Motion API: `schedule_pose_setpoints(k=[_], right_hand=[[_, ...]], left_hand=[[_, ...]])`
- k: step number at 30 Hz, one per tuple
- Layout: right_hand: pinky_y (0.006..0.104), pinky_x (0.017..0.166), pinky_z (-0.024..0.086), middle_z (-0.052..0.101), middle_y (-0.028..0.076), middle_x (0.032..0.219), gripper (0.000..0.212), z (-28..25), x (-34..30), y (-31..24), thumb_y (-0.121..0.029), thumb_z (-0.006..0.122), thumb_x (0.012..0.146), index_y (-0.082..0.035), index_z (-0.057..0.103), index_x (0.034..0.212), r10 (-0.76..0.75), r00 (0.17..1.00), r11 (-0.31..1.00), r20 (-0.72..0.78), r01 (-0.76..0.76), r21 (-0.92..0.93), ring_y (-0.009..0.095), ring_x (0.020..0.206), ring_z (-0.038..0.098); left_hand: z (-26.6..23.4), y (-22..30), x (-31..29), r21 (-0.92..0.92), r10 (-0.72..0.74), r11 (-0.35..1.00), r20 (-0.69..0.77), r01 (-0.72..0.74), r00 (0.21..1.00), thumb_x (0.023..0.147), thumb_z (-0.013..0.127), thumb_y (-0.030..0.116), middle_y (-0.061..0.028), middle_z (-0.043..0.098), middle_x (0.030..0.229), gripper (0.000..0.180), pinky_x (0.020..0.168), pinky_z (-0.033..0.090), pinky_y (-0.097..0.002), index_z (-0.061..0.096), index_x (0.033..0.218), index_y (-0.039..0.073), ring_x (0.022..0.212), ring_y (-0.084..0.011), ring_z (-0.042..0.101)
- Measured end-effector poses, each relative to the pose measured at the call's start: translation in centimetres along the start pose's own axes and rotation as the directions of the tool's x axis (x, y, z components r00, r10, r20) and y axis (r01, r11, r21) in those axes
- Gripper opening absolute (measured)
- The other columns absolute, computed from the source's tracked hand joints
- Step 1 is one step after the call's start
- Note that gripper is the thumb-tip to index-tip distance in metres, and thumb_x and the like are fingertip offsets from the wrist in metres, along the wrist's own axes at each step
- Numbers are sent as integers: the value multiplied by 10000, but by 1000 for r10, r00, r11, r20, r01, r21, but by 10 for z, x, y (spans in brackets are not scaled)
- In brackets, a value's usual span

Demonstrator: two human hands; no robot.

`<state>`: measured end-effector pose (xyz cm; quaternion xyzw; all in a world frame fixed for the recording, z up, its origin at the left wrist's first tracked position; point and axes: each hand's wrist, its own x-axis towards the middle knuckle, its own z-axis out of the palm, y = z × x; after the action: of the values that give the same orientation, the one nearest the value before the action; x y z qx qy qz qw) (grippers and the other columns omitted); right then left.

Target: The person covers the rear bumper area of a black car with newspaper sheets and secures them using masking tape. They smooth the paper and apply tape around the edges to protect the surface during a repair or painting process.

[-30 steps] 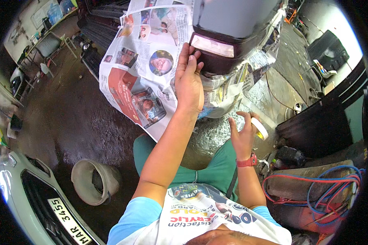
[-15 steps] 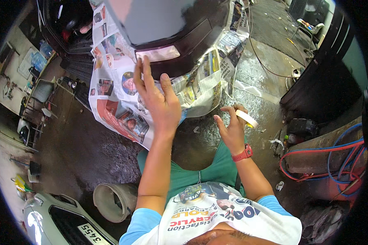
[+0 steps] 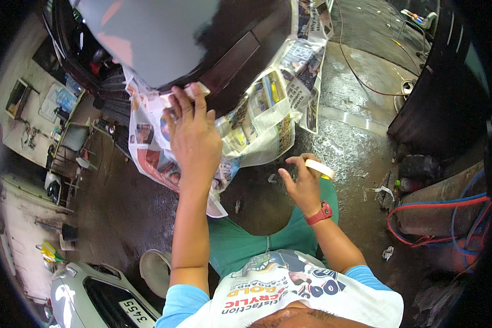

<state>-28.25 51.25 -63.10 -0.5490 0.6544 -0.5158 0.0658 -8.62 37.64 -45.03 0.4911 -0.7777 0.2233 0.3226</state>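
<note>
My left hand (image 3: 195,134) lies with its fingers stretched out against the lower edge of a dark car panel (image 3: 232,63). Its fingertips touch a pale, shiny strip (image 3: 203,89), which they partly cover. Crumpled newspaper sheets (image 3: 257,117) hang along the panel's edge, under and beside that hand. In my right hand (image 3: 305,188), lower and to the right, is a roll of cream masking tape (image 3: 320,168) held at the fingers. Its thumb stands apart from them, and this hand is away from the panel.
Red and blue hoses (image 3: 432,205) loop over a cylinder at the right, near a dark upright panel (image 3: 443,93). At lower left are a bucket (image 3: 156,268) and a silver car (image 3: 87,298). A chair (image 3: 76,136) stands at the left.
My left hand has shifted left and its fingers have pressed over the pale strip and paper. The newspaper has bunched up beneath it. My right hand still holds the tape roll.
</note>
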Motion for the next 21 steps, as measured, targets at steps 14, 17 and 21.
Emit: schedule_pose_setpoints(k=[14, 17, 21], right_hand=[[512, 935, 526, 678, 198, 1082, 407, 22, -1, 22, -104, 647, 1068, -33, 493, 1437, 137, 971, 946, 197, -187, 265, 434, 1032, 676], [429, 845, 566, 689, 147, 994, 666, 3, 1, 6, -76, 565, 1110, -52, 195, 1663, 102, 907, 806, 408, -316, 501, 302, 868, 705], [388, 758, 579, 750, 142, 973, 808, -27, 12, -28, -75, 561, 1137, -65, 44, 1758, -87, 766, 720, 637, -394, 572, 262, 761, 713]], left_hand=[[10, 7, -13, -118, -17, 993, 0, 17, 1000, 1092, 654, 192, -359, 304, 1774, 728, 1349, 228, -631, 360, 1742, 49, 1667, -512, 296], [-9, 27, -60, -371, 89, 923, -37, -96, 995, 1042, 748, 148, -302, 480, 1704, 592, 1311, 342, -570, 587, 1598, 26, 1614, -458, 436], [-5, 42, -118, -682, -44, 515, 584, 520, 810, 940, 898, 167, -193, 776, 1382, 446, 1053, 587, -435, 790, 1361, 66, 1186, -302, 774]])
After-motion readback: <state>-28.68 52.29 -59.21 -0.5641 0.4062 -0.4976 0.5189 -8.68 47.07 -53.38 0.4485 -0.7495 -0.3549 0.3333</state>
